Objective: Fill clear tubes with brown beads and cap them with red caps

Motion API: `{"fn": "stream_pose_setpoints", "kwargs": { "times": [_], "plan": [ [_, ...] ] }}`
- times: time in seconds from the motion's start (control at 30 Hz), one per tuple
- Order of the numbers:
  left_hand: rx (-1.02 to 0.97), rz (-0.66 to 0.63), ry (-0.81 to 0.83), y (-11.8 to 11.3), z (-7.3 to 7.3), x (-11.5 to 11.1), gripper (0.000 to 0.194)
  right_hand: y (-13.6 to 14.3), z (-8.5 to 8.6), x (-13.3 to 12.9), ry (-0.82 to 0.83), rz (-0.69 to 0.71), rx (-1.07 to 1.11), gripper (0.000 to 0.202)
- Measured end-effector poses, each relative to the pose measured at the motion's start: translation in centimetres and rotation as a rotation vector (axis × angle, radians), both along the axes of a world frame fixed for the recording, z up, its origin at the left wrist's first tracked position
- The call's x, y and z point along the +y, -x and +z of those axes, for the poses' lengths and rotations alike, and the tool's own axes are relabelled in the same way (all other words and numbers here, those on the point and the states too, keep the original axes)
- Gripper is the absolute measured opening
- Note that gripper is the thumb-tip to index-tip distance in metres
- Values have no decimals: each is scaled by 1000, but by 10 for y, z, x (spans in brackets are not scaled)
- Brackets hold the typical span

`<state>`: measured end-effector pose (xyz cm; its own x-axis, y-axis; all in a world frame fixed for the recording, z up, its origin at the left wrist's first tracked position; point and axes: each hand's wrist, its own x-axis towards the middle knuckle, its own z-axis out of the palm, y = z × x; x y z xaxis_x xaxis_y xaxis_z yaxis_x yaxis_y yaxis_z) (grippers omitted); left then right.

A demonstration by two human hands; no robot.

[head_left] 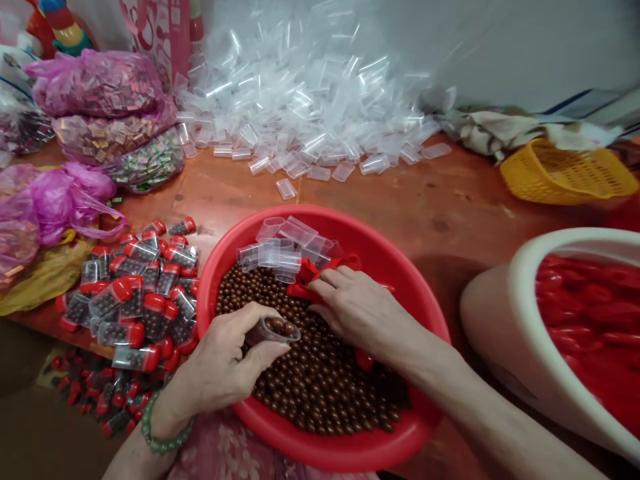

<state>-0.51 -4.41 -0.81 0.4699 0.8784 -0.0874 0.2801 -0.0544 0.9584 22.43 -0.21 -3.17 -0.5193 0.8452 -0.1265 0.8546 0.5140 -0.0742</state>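
My left hand (235, 353) is closed around a clear plastic tube (270, 337), its open mouth showing brown balls inside. It is held over the left side of a red basin (220, 247). Brown glossy balls (320, 373) cover much of the basin's floor. At the basin's far side, my right hand (350, 300) has its fingers curled on a red cap (303, 280) among several others; the fingertips are partly hidden. Empty clear tubes (280, 250) lie on the balls just beyond that hand.
Capped tubes filled with balls (140, 287) are heaped left of the basin, with more below the table edge. A large pile of clear tubes (310, 100) lies at the back. Bags (100, 83) stand left. A white bucket (493, 307) of red caps and a yellow basket (555, 177) are right.
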Motion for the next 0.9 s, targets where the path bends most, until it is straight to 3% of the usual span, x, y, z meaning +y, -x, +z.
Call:
{"fn": "stream_pose_setpoints", "kwargs": {
  "times": [0.13,0.2,0.27,0.43,0.53,0.63,0.7,0.8,0.9],
  "plan": [
    [-57,27,153,1,-1,0,16,-5,-5,-1,-6,29,48,26],
    [-128,38,245,0,0,-1,18,-10,0,-4,-5,7,145,25],
    [-215,58,328,-2,1,-4,21,-13,9,-8,32,-123,406,19],
    [-373,134,463,-14,5,-9,22,6,34,-22,326,-683,1241,28],
    [-465,196,497,-22,5,-11,27,25,33,-27,522,-790,1514,35],
    [-562,211,547,-28,4,-13,38,34,24,-31,544,-770,1570,33],
    [-582,215,591,-31,3,-14,45,36,18,-35,357,-720,1434,24],
    [-566,216,627,-35,0,-16,49,35,14,-43,-29,-506,1110,9],
    [-551,221,621,-35,-2,-16,51,33,14,-48,-208,-270,938,18]
  ]
}}
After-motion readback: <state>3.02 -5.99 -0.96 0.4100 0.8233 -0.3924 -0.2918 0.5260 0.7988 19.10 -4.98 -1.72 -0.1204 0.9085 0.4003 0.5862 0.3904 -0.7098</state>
